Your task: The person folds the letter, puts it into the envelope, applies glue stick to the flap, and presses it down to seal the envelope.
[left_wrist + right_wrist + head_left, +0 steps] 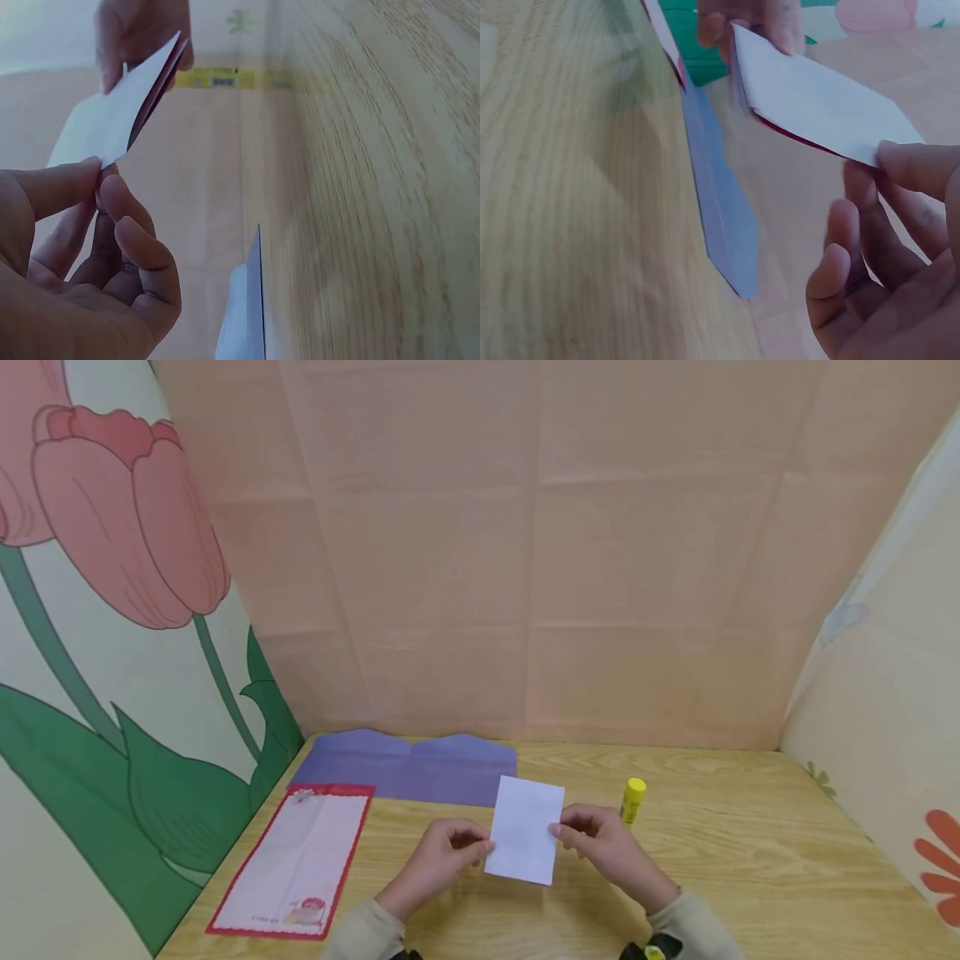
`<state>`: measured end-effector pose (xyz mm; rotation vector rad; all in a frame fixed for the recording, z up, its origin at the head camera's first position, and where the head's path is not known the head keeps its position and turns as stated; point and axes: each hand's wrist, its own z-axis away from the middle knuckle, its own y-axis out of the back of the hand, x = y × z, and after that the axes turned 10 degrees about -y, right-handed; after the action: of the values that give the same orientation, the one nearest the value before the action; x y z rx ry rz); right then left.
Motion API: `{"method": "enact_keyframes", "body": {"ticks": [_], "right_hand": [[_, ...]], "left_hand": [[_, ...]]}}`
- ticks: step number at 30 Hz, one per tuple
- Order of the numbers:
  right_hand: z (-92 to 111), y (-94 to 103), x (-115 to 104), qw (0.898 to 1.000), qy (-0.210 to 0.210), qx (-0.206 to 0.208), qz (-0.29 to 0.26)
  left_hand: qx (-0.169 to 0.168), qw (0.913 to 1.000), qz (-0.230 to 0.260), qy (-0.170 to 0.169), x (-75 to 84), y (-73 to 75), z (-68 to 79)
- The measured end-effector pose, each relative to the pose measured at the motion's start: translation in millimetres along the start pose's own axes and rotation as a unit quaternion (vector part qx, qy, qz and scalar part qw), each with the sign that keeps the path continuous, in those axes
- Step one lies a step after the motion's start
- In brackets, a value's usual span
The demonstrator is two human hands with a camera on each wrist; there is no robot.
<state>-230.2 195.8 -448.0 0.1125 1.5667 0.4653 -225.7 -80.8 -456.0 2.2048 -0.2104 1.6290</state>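
A small folded sheet of paper (525, 831), white outside, is held up above the table between both hands. In the left wrist view, the folded paper (112, 112) shows dark red between its layers. My left hand (442, 864) pinches its left edge between thumb and fingers. The right hand (611, 850) pinches the opposite edge, its thumb on the white face. In the right wrist view, a thin red line runs along the lower edge of the folded paper (817, 97). Just beyond the right hand stands a yellow glue stick (633, 800).
A red-bordered sheet of letter paper (300, 860) with a small printed figure lies at the left of the wooden table (750, 860). Behind it lies an unfolded purple envelope (420, 772). A pinkish-brown sheet (525, 568) forms the back wall; printed panels stand at both sides.
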Motion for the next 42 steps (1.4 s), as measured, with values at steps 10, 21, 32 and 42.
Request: {"method": "enact_keyframes", "body": {"ticks": [10,21,32,42], "right_hand": [[-2,-1.8,4,1.0,-0.016,0.014,0.006],[0,-1.9,11,1.0,0.0,0.018,0.009],[-2,4.1,12,0.999,-0.03,0.023,0.017],[-3,2.6,12,0.999,-0.032,0.017,0.019]], "left_hand": [[-0.028,0.9837,-0.176,-0.025,-6.9,5.3,-9.2],[-0.034,0.9123,-0.403,0.062,-27.5,23.7,-32.3],[-0.061,0.8968,-0.42,0.126,-27.7,40.3,-38.2],[-0.071,0.8889,-0.435,0.123,-29.8,41.4,-39.2]]}}
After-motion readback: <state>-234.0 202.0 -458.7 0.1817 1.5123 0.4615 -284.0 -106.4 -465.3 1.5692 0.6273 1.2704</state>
